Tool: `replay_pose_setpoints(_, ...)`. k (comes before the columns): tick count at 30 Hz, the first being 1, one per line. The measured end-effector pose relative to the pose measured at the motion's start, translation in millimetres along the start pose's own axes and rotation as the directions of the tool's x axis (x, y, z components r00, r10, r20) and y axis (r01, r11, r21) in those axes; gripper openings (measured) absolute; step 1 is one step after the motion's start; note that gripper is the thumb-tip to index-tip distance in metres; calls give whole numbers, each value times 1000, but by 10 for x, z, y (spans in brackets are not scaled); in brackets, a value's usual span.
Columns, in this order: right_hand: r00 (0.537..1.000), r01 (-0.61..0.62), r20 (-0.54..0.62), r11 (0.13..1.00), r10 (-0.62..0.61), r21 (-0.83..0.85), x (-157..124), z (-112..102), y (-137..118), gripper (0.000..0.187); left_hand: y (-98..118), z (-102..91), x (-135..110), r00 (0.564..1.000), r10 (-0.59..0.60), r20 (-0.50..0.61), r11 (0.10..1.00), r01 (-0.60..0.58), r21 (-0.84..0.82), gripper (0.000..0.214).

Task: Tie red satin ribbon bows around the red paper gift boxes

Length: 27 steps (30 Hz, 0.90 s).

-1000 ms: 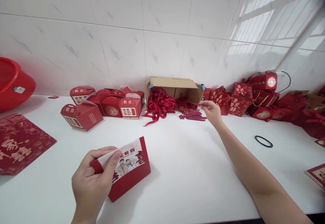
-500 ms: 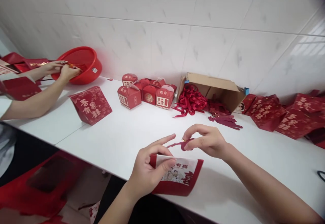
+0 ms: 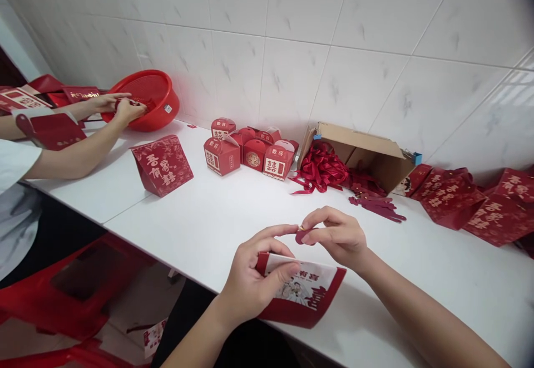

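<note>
My left hand (image 3: 252,281) grips a dark red gift box (image 3: 306,317) at its left end, thumb on the white panel printed with figures and characters. The box is tilted over the table's near edge. My right hand (image 3: 340,237) pinches a small dark red strap (image 3: 303,236) with a gold-coloured metal bit, just above the box. The left index fingertip reaches to this strap and seems to touch it. Most of the strap is hidden by my fingers. More such straps (image 3: 381,207) lie in a pile on the table beyond my right hand.
A cardboard box (image 3: 367,140) on its side spills red ribbons (image 3: 323,167). Small red boxes (image 3: 223,156) stand by the wall; a larger red box (image 3: 162,166) is at left. Another person's hands (image 3: 129,113) work at a red basin (image 3: 173,98). Red packages (image 3: 454,195) line the right.
My view has shifted slightly, so things sit a little further right. The strap's thin tail, stretched toward my left hand before, no longer shows, and my left index fingertip has come to the strap.
</note>
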State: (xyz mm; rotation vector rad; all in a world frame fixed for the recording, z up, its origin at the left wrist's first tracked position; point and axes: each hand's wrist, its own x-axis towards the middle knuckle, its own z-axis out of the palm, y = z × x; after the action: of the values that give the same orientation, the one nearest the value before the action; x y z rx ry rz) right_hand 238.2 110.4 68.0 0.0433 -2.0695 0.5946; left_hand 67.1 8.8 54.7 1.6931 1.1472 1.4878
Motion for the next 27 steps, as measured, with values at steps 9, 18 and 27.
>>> replay_pose_setpoints(9, 995, -71, 60, 996, 74, -54, -35, 36, 5, 26, 10, 15, 8, 999, -33, -19, 999, 33, -18, 8)
replay_pose_setpoints(18, 995, -99, -16, 973, 98, -207, 51, -340, -5, 29, 7, 71, 4, 993, -46, -111, 999, 44, -12, 7)
replay_pose_setpoints(27, 965, -237, 166, 945, 202, 225, -2, -871, -663, 18, -101, 173, 32, 962, -107, -251, 994, 101, -36, 9)
